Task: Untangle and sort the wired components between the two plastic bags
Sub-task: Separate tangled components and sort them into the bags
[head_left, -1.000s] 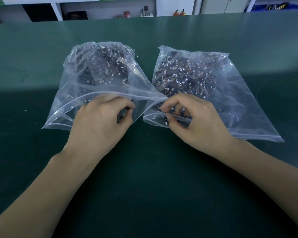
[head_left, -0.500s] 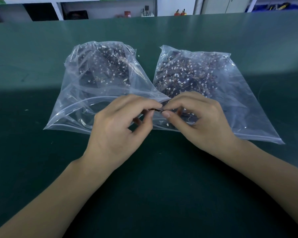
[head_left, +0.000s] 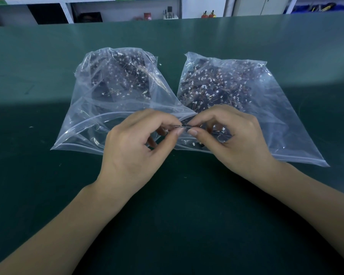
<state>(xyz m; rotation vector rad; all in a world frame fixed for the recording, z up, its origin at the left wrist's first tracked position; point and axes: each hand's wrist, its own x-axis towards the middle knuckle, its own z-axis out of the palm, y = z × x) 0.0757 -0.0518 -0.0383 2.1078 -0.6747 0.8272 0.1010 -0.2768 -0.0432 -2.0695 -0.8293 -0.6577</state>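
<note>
I have one small wired component (head_left: pixel 185 127), a thin dark lead with metal at its ends, stretched between my two hands just above the dark green worktop (head_left: pixel 177 205). My left hand (head_left: pixel 135 147) pinches one end between thumb and forefinger, the other fingers curled loosely under; my right hand (head_left: pixel 232 139) pinches the other end the same way. The piece sits right over the meeting mouths of the two clear zip-seal plastic bags, the left bag (head_left: pixel 87 124) with its opening gaping, the right bag (head_left: pixel 282 124) lying flatter. Both hold heaps of dark wires with small white connectors.

To do this well, I judge I should pull gently and evenly, feeling for any wire snagged on the lead, and work it free instead of tugging, since these leads look fine enough to bend or tear from their connectors. Once it hangs free, I should drop it well inside the proper bag.
</note>
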